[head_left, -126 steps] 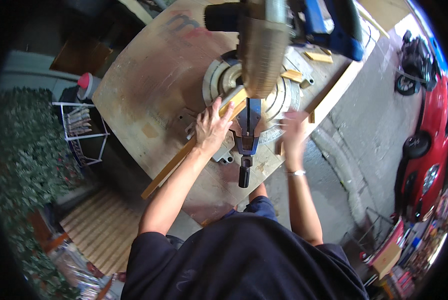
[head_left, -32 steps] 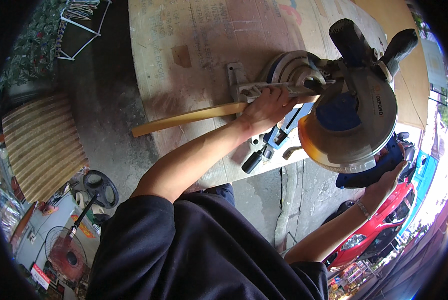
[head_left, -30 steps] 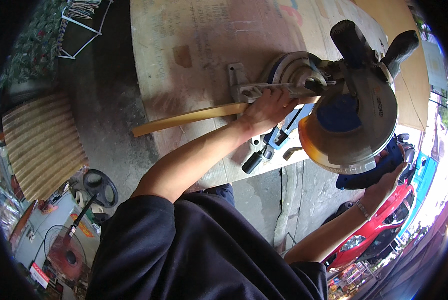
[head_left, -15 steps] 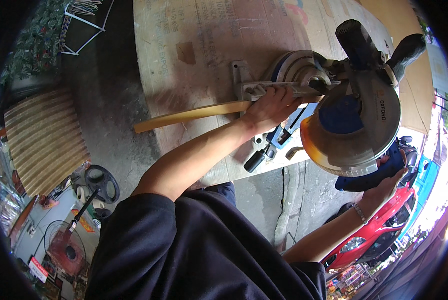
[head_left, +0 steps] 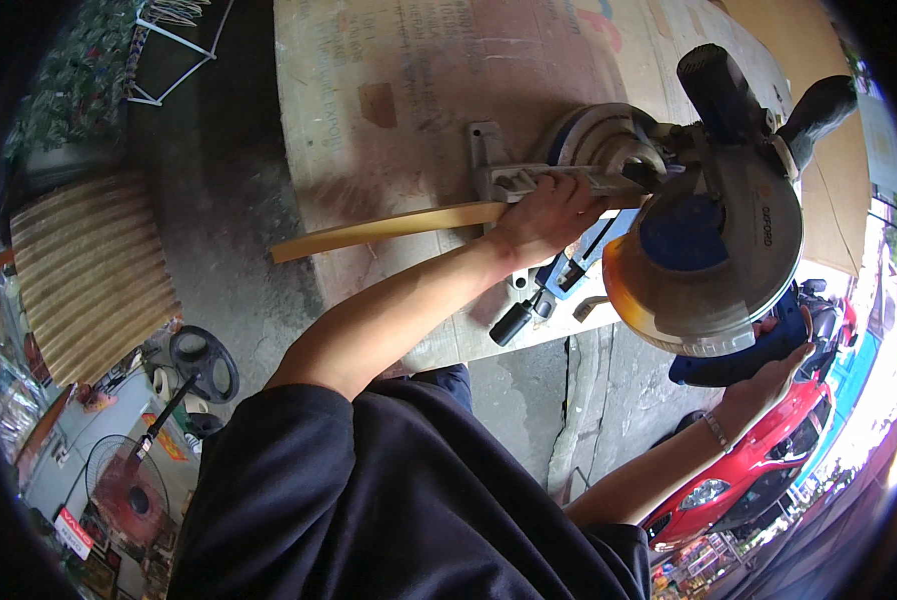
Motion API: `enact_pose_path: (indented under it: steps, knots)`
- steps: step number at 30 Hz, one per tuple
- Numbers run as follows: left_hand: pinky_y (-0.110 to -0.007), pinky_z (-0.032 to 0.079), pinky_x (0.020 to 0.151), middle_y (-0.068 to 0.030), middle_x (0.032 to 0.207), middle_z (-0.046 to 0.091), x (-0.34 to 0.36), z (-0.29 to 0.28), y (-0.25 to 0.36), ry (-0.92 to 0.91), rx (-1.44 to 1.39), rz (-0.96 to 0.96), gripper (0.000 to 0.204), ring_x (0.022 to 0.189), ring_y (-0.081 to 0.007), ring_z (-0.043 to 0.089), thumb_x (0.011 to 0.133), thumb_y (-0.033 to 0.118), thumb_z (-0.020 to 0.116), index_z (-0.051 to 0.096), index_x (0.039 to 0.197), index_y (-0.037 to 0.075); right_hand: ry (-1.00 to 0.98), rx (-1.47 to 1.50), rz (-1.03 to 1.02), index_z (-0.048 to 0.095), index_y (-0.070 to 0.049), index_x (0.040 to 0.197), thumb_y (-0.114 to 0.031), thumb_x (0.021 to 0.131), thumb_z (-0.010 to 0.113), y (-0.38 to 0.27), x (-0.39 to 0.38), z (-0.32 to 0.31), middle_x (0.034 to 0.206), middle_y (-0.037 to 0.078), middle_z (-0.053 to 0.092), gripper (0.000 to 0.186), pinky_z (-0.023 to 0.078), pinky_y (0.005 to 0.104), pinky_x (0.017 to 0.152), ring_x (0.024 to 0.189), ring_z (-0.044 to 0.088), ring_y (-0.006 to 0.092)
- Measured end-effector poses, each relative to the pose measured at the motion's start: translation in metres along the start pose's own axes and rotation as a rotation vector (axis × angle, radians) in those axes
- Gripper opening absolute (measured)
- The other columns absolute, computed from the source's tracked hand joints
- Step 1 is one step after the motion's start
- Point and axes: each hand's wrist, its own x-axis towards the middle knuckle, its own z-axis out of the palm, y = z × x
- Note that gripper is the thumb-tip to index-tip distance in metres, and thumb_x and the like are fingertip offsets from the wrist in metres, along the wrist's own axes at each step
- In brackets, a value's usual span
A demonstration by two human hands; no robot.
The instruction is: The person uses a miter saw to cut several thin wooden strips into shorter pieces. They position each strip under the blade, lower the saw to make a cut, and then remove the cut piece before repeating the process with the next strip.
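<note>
My left hand (head_left: 544, 222) presses a long light wooden strip (head_left: 389, 224) against the metal fence (head_left: 503, 182) of a mitre saw, its fingers closed over the wood and fence. The strip reaches left past the table's edge. The saw's head, with a round grey and blue guard (head_left: 729, 290), covers the right part of the wood. My right hand (head_left: 766, 385) is closed on the dark blue handle (head_left: 714, 370) at the lower right of the guard. A black knob (head_left: 512, 326) sticks out from the front of the saw's base.
The saw stands on a worn plywood table (head_left: 359, 40). At left are a corrugated sheet (head_left: 94, 275), a standing fan (head_left: 129, 490) and a white rack (head_left: 174, 55). A red car (head_left: 769, 460) stands at the lower right beyond the table.
Since 4.2 seconds ago my right hand has moved up onto the saw's handle and the view has turned. Over the last second both hands have barely moved.
</note>
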Motion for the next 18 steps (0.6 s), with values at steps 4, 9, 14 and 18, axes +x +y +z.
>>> enact_pose_path:
  steps: [4,9,14,18]
  knots:
    - [-0.039,0.046,0.077,-0.0143,0.113,0.056,0.0010,-0.0031,-0.0004,-0.001,-0.004,-0.007,0.048,0.099,-0.0261,0.057,0.094,0.016,0.057,0.053,0.142,0.013,0.039,-0.016,-0.006,0.053,-0.008,0.140,-0.049,0.111,0.026,-0.0017,-0.0044,0.0061,0.084,0.006,0.058,0.057,0.046,0.0303,0.073,0.073,0.052,0.0161]
    - [-0.038,0.045,0.075,-0.0137,0.112,0.056,0.0008,-0.0011,-0.0004,-0.034,-0.005,-0.001,0.048,0.097,-0.0253,0.056,0.095,0.015,0.056,0.053,0.143,0.014,-0.017,0.003,-0.033,0.053,-0.008,0.140,-0.050,0.111,0.028,0.0039,-0.0030,-0.0008,0.084,0.005,0.058,0.057,0.046,0.0296,0.073,0.073,0.052,0.0157]
    - [-0.037,0.045,0.074,-0.0128,0.111,0.056,0.0004,-0.0013,0.0004,0.004,0.005,-0.009,0.050,0.095,-0.0244,0.055,0.095,0.015,0.056,0.050,0.145,0.014,-0.030,0.012,-0.051,0.053,-0.008,0.140,-0.050,0.110,0.031,0.0051,-0.0048,-0.0017,0.085,0.005,0.059,0.056,0.047,0.0288,0.073,0.074,0.052,0.0155]
    - [-0.036,0.044,0.074,-0.0123,0.110,0.055,0.0002,-0.0027,0.0003,0.014,0.029,-0.003,0.050,0.094,-0.0239,0.055,0.095,0.016,0.056,0.051,0.145,0.015,-0.015,0.033,-0.048,0.054,-0.007,0.139,-0.050,0.110,0.033,0.0043,-0.0089,0.0004,0.086,0.006,0.059,0.056,0.047,0.0283,0.073,0.074,0.052,0.0154]
